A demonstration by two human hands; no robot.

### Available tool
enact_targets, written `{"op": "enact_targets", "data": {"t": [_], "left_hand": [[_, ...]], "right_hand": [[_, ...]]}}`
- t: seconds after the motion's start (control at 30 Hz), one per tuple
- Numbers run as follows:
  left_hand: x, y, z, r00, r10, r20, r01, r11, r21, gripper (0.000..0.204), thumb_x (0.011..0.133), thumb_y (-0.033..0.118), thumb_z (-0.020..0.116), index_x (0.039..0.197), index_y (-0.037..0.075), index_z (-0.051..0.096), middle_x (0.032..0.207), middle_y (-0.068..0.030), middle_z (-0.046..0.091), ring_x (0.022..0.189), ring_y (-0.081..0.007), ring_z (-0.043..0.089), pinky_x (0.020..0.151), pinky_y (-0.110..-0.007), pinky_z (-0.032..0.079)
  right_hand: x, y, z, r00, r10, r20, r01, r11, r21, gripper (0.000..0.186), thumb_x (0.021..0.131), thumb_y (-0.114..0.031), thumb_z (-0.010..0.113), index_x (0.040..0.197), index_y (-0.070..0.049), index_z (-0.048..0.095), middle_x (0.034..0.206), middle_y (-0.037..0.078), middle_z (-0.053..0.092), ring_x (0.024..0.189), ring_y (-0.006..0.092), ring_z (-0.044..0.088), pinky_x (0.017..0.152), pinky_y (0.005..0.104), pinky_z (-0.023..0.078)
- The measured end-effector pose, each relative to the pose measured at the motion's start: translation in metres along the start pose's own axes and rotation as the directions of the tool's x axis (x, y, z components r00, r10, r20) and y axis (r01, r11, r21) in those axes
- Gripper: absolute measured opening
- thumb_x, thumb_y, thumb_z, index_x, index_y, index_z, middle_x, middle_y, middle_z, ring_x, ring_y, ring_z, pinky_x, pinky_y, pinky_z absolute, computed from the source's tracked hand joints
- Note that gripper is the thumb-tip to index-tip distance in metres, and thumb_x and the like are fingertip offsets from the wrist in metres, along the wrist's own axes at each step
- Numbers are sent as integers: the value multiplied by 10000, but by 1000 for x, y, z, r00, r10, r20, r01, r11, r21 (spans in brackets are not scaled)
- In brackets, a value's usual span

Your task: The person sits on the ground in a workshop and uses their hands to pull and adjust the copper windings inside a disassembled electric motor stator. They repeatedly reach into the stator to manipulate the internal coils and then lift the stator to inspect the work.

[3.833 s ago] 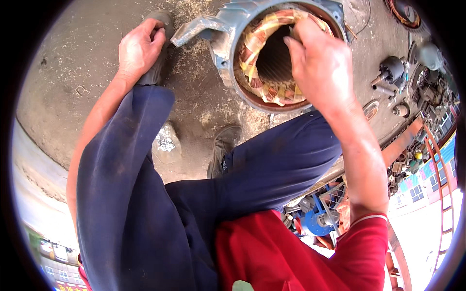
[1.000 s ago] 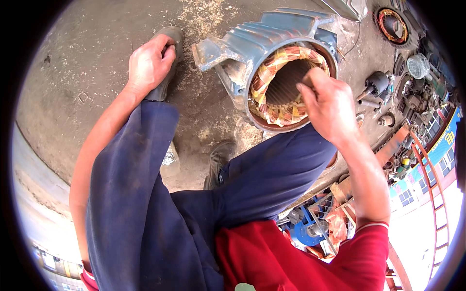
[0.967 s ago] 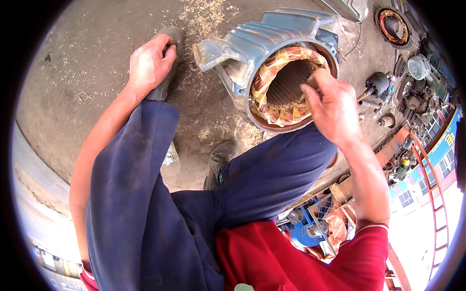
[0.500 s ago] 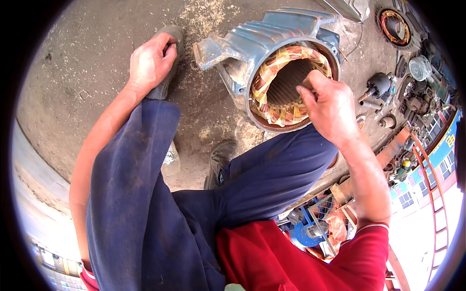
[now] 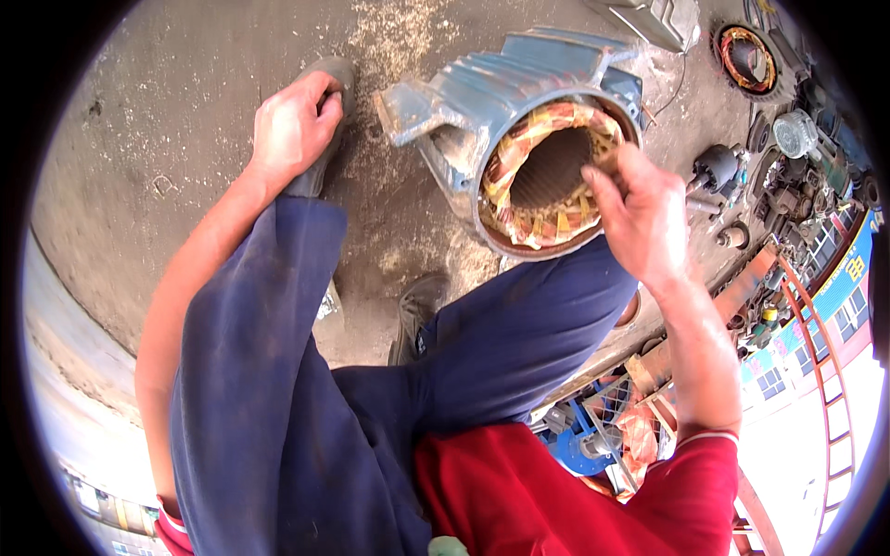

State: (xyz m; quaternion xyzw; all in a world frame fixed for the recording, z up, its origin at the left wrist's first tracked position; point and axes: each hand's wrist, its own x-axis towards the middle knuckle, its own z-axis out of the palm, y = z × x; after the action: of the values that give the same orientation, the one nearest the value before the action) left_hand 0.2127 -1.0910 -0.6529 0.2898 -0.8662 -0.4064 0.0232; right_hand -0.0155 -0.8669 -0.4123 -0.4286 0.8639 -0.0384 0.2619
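A blue ribbed electric motor housing [image 5: 533, 79] lies on the ground in front of my right leg, its round open end facing me. Inside its rim sits a ring of copper winding [image 5: 505, 171] bound with yellowish tape, around a dark bore [image 5: 554, 169]. My right hand [image 5: 646, 211] is at the right side of the winding, thumb and fingers pinched together; what they grip, if anything, is hidden. Away to the left, my left hand [image 5: 292, 128] hangs above my shoe [image 5: 334, 83], fingers curled, with nothing visible in them.
Pale shavings [image 5: 403, 37] are scattered over the floor. A grey metal piece [image 5: 654, 18] stands behind the motor. On the right lie another wound stator [image 5: 746, 60], a dark cylindrical part [image 5: 716, 167] and several loose parts. An orange ladder [image 5: 820, 361] and a blue machine [image 5: 582, 449] are nearer me.
My right hand has shifted slightly down and right along the winding. The motor appears slightly lower in view. My left hand keeps its curled pose above the shoe.
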Motion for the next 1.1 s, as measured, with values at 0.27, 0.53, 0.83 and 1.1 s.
{"op": "enact_targets", "data": {"t": [0.27, 0.53, 0.83, 1.1], "left_hand": [[0, 4, -5, 1000, -20, 14, 20, 1000, 3, 179, 929, 212, 612, 1026, 88, 697, 952, -146, 735, 905, -371, 707, 797, -461, 559], [0, 7, -7, 999, -47, 26, 47, 999, -22, 179, 925, 216, 625, 1033, 97, 702, 947, -143, 733, 897, -369, 707, 790, -454, 561], [-3, 2, -2, 1000, 9, -20, -9, 1000, -1, 161, 922, 207, 625, 1007, 88, 695, 917, -149, 728, 869, -378, 705, 767, -467, 562], [-1, 4, -5, 999, -29, 20, 28, 999, 27, 171, 923, 212, 622, 1020, 93, 697, 951, -148, 731, 894, -369, 704, 795, -455, 559]], "right_hand": [[-5, 12, 6, 992, 85, 98, -79, 995, -66, 201, 911, -154, 726, 865, -45, 564, 769, 186, 663, 746, 427, 661, 642, 488, 520], [7, -2, 26, 924, -63, 377, 251, 845, -472, 138, 907, -156, 662, 874, -74, 556, 720, 145, 634, 704, 372, 686, 596, 475, 538], [-3, -1, -2, 999, -8, 40, 10, 999, -45, 187, 895, -130, 747, 833, -51, 588, 699, 174, 635, 671, 406, 650, 602, 475, 522], [0, 3, 6, 975, -150, 161, 188, 949, -254, 166, 889, -153, 700, 882, -80, 550, 760, 133, 651, 717, 379, 673, 601, 475, 531]]}}
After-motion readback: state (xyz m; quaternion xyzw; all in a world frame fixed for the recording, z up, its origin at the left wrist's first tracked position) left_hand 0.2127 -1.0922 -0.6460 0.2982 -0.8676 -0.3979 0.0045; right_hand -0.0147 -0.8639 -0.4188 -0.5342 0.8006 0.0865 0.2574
